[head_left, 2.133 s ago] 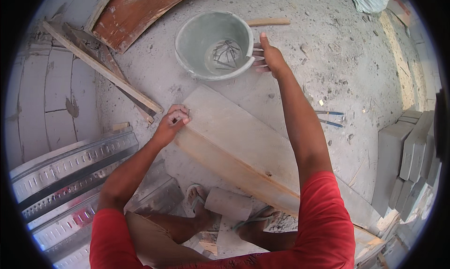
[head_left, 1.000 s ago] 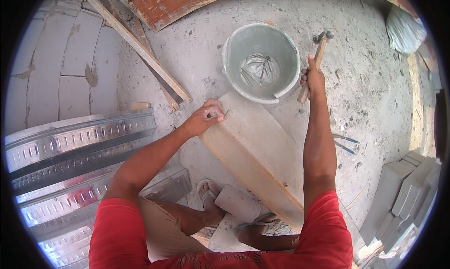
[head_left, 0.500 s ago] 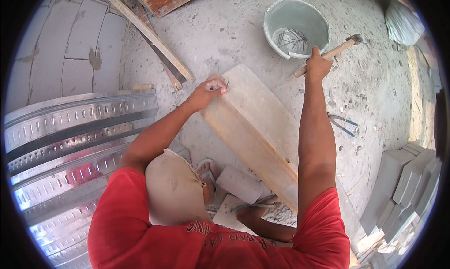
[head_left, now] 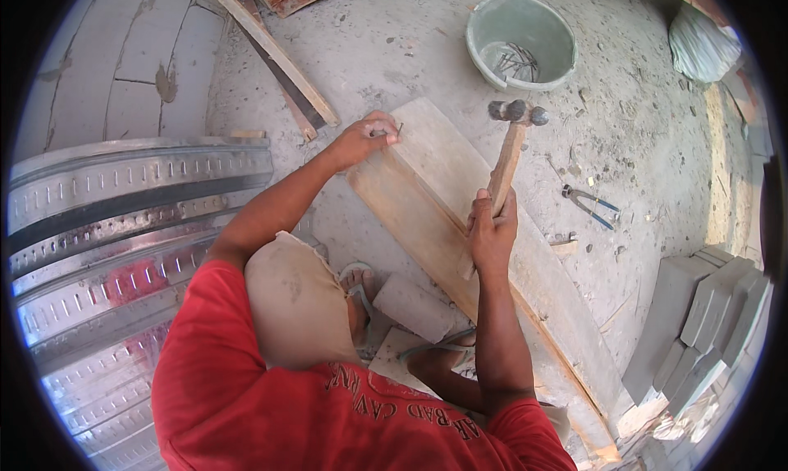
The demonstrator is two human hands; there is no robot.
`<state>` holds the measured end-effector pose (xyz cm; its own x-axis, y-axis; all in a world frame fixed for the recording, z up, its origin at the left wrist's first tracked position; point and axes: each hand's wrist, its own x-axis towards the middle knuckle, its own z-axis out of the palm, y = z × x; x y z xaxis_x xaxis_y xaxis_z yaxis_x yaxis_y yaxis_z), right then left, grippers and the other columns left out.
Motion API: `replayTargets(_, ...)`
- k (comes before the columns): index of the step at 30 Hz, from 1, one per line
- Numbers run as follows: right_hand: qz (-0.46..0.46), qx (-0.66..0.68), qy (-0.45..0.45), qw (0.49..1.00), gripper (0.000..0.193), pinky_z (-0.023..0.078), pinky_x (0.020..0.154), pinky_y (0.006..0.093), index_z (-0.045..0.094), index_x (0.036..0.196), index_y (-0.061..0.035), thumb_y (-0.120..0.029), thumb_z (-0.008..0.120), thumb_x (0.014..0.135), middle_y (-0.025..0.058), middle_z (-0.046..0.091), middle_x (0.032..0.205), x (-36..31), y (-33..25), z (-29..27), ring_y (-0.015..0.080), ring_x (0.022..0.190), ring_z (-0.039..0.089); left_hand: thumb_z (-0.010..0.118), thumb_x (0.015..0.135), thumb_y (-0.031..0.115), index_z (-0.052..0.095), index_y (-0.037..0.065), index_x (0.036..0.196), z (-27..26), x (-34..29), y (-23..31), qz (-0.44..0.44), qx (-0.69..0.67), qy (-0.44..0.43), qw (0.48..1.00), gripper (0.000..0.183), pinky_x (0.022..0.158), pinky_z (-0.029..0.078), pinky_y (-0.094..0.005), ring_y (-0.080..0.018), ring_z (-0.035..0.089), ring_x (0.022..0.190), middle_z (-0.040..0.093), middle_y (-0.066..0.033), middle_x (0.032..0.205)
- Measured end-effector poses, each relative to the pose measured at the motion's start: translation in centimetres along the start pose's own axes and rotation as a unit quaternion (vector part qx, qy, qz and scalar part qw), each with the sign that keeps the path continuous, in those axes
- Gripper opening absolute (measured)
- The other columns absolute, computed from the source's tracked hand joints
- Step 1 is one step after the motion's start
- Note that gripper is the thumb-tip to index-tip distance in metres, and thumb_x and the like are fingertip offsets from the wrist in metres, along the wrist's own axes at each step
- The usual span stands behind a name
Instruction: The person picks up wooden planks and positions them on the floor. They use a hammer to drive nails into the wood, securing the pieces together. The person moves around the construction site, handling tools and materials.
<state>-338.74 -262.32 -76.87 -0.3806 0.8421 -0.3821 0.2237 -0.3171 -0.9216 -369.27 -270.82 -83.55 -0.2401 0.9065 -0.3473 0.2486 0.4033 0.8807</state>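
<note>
My left hand (head_left: 365, 140) pinches a nail (head_left: 400, 129) at the far end of a long wooden board assembly (head_left: 447, 155). The nail stands up from the joint where the top board meets the side board (head_left: 410, 225). My right hand (head_left: 492, 235) grips a hammer (head_left: 508, 157) by its wooden handle, over the middle of the boards. Its dark metal head points away from me, apart from the nail. The boards run from the far middle down to the near right. My right forearm hides part of them.
A grey-green bucket (head_left: 533, 48) with several nails (head_left: 515, 62) inside stands beyond the boards. Blue-handled pincers (head_left: 591, 206) lie on the dusty floor to the right. Ribbed metal sheets (head_left: 139, 176) line the left. Grey blocks (head_left: 698, 315) are stacked at the right.
My right hand has brought the hammer left and nearer, from beside the bucket to over the boards. The hammer head has turned to point away. My left hand keeps its pinch.
</note>
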Motion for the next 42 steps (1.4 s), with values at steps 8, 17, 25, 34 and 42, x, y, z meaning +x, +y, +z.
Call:
replayTargets(8,-0.023,-0.244,-0.18,0.953,0.061,0.051,0.065,0.04,0.026,0.158,-0.0099,-0.03,0.048,0.106,0.0288,0.067,0.082,-1.6,-3.2,1.6,0.037,0.068,0.068,0.068,0.096,0.029,0.071,0.007,0.098,0.2,-0.1,0.4,0.003,0.013,0.007,1.0,0.023,0.105,0.039,-0.0328,-0.0195,0.051,0.12,0.056,-0.0045,0.121)
replayTargets(17,-0.073,-0.213,-0.132,0.965,0.064,0.051,0.063,0.0394,0.019,0.161,-0.0141,-0.025,0.048,0.105,0.0217,0.066,0.078,-1.2,-4.6,2.8,0.0325,0.066,0.065,0.067,0.096,0.032,0.071,0.008,0.1,0.1,0.0,-0.4,0.012,0.025,0.0,1.0,0.024,0.105,0.039,-0.0343,-0.0217,0.051,0.123,0.054,-0.0062,0.128)
replayTargets(25,-0.023,-0.179,-0.119,0.976,0.068,0.054,0.075,0.0492,0.018,0.161,-0.0156,-0.023,0.049,0.102,0.0328,0.069,0.091,-1.7,-4.4,3.1,0.0502,0.082,0.068,0.067,0.097,0.029,0.069,0.007,0.099,0.4,0.2,-0.2,0.021,-0.025,-0.018,0.999,0.022,0.106,0.039,-0.0334,-0.0195,0.05,0.122,0.053,-0.006,0.124)
replayTargets(34,-0.055,-0.241,-0.093,0.964,0.057,0.053,0.078,0.0496,0.038,0.149,-0.0074,-0.024,0.057,0.098,0.0317,0.068,0.091,-0.1,-3.4,0.6,0.0492,0.089,0.068,0.06,0.1,0.021,0.064,0.006,0.114,0.8,0.3,-1.8,-0.05,-0.293,0.02,0.955,0.021,0.109,0.035,-0.0309,-0.0179,0.047,0.125,0.051,-0.0041,0.132)
replayTargets(42,-0.069,-0.253,-0.072,0.962,0.045,0.052,0.078,0.0451,0.055,0.131,-0.0046,-0.027,0.064,0.093,0.0264,0.069,0.093,2.7,3.3,-2.3,0.0425,0.087,0.069,0.06,0.09,0.034,0.062,0.0,0.122,2.0,1.6,-3.2,-0.224,-0.181,0.173,0.942,0.047,0.096,0.045,-0.0343,-0.0219,0.056,0.109,0.061,-0.013,0.119)
